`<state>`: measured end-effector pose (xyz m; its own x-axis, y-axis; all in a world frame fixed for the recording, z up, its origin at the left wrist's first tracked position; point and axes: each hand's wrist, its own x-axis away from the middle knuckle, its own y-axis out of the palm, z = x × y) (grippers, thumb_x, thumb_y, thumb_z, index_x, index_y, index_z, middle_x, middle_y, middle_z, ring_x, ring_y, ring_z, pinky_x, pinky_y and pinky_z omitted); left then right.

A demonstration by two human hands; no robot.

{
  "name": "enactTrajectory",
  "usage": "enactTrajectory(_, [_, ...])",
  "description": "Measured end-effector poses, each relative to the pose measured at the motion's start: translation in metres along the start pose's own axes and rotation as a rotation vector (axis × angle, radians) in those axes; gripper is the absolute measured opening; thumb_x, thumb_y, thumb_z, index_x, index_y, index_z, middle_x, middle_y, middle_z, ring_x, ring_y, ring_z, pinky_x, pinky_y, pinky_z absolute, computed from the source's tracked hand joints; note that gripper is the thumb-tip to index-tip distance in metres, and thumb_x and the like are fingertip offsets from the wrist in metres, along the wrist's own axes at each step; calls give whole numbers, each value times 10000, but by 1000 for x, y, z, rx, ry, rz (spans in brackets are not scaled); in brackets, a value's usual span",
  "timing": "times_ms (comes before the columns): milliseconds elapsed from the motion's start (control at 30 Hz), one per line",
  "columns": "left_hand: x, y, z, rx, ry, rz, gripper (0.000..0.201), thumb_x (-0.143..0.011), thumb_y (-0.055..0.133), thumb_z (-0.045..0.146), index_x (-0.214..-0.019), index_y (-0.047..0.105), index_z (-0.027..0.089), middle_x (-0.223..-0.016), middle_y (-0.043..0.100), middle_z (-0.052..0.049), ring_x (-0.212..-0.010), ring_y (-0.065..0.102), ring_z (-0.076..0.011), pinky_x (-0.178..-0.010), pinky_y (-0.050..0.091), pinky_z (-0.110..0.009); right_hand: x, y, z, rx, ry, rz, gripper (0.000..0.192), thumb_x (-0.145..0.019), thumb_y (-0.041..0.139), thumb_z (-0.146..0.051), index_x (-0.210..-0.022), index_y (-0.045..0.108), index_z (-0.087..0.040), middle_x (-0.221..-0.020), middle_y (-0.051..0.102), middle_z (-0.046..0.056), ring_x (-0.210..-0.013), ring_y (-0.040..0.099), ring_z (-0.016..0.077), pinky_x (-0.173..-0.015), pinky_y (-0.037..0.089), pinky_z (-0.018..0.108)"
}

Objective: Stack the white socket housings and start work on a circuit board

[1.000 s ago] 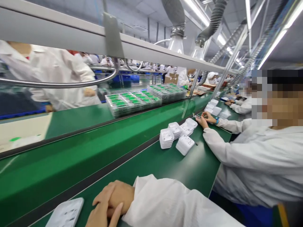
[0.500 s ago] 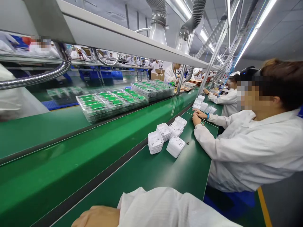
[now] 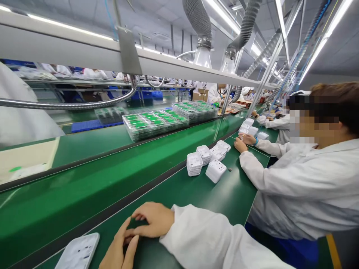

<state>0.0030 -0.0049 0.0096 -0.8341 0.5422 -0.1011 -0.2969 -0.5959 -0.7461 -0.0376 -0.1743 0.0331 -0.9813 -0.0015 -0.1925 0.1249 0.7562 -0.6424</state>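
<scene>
Factory line w/ green bench (image 3: 196, 194) running alongside a conveyor belt (image 3: 84, 186), ducts overhead, lots of ppl in white coats.

Head view, only one there is: right hand (image 3: 153, 220) lies flat on the bench, fingers loosely curled, tips meeting the left hand (image 3: 119, 250) at the bottom edge. Something small and dark sits between them, but tbh can't tell what it is, or whether either hand actually grips it. White socket plate (image 3: 78, 253) lies face up just left of the left hand, not touched.

Further down, a co-worker's hands (image 3: 243, 142) are busy next to stacks of white socket housings (image 3: 209, 160). Clear trays of green boards (image 3: 154, 123) sit across the belt.

Looks like fiddling at the bench, plate next imo; would need one hand freed to reach left.
</scene>
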Motion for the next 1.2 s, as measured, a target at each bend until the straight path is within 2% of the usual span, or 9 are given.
enactTrajectory(100, [0, 3, 0, 9, 132, 32, 520, -822, 385, 569, -1166, 523, 204, -880, 674, -34, -777, 650, -192, -669, 523, -293, 30, -21, 6, -65, 88, 140, 364, -756, 642, -267, -1103, 548, -217, -991, 598, 10, -853, 580, 115, -792, 469, 234])
enactTrajectory(200, [0, 7, 0, -30, 231, 67, 410, -858, 391, 505, -1060, 587, 208, -835, 660, -35, -751, 632, -183, -662, 510, -300, 49, -27, 17, -59, 200, 180, 315, -757, 610, -209, -1067, 556, -213, -954, 605, 5, -783, 573, 107, -742, 473, 238])
enactTrajectory(300, [4, 9, 1, -62, 306, 127, 350, -894, 377, 419, -1050, 593, 192, -837, 655, -49, -755, 617, -177, -687, 499, -307, 50, -14, 25, 21, 212, 181, 278, -742, 593, -153, -1015, 563, -199, -917, 606, 8, -770, 562, 114, -742, 461, 254])
enactTrajectory(433, [12, 4, 8, -212, 387, 306, 320, -899, 403, 327, -1114, 567, 156, -964, 649, -98, -909, 587, -223, -807, 456, -368, 27, 16, 24, 173, 55, 209, 245, -757, 572, -129, -994, 561, -193, -916, 597, 19, -869, 537, 149, -817, 419, 295])
enactTrajectory(533, [15, -7, 11, -364, 329, 492, 391, -882, 441, 316, -1223, 504, 134, -1159, 583, -146, -1106, 505, -284, -935, 375, -440, 6, 31, 19, 213, 11, 196, 236, -771, 570, -143, -1001, 552, -192, -916, 593, 19, -879, 527, 160, -817, 400, 304])
enactTrajectory(633, [14, -19, 5, -487, 158, 592, 543, -871, 454, 378, -1335, 393, 103, -1331, 444, -195, -1264, 356, -339, -1011, 286, -502, -3, 37, 17, 208, -5, 187, 232, -781, 556, -140, -1007, 546, -191, -918, 587, 18, -882, 523, 157, -819, 388, 302])
enactTrajectory(733, [12, -30, -9, -551, -40, 542, 644, -870, 422, 453, -1382, 314, 78, -1367, 380, -228, -1266, 332, -359, -988, 301, -522, -3, 37, 18, 179, -2, 181, 224, -790, 537, -128, -1006, 544, -189, -910, 580, 19, -864, 519, 147, -817, 386, 299])
enactTrajectory(867, [9, -37, -21, -559, -210, 388, 587, -889, 352, 439, -1357, 353, 83, -1301, 443, -201, -1134, 434, -335, -886, 393, -483, 0, 34, 17, 139, 4, 182, 216, -792, 528, -120, -996, 550, -188, -906, 581, 21, -844, 517, 145, -816, 393, 299])
enactTrajectory(1200, [9, -35, -12, -532, -180, 367, 575, -872, 396, 437, -1332, 369, 94, -1224, 492, -168, -1071, 464, -315, -837, 408, -417, 2, 31, 15, 144, 2, 160, 207, -787, 535, -126, -985, 560, -181, -913, 586, 27, -830, 519, 147, -802, 387, 305])
